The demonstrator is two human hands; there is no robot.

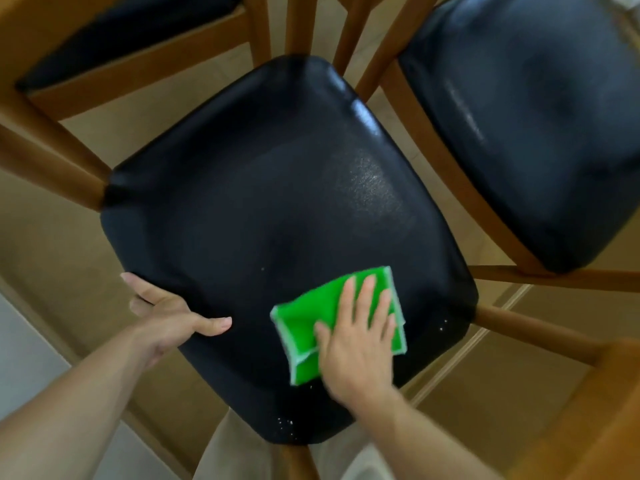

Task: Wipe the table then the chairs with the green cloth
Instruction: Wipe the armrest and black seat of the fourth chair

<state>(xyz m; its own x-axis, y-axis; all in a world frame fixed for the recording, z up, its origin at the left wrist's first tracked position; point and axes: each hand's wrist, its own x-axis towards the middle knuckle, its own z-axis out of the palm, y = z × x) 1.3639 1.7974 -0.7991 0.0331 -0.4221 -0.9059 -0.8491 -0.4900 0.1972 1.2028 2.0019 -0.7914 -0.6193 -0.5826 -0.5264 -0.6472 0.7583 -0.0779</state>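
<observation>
Right hand (358, 344) flat, fingers spread, pressing green cloth (304, 323) on near chair seat (277, 188); left hand (169, 318) grips near-left edge. Chair step underway (crumbs (285, 424) nearside) — sweep toward them next.

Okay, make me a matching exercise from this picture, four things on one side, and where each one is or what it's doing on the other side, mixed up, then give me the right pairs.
Column one:
1. folded green cloth
2. left hand
3. right hand
4. second black padded chair seat

Column two:
A. grips the near left edge of the black padded seat, thumb on top
B. stands at the upper right, untouched
C. lies flat on the seat's near right part
D. presses down with straight, spread fingers

Pairs: 1-C, 2-A, 3-D, 4-B
</observation>
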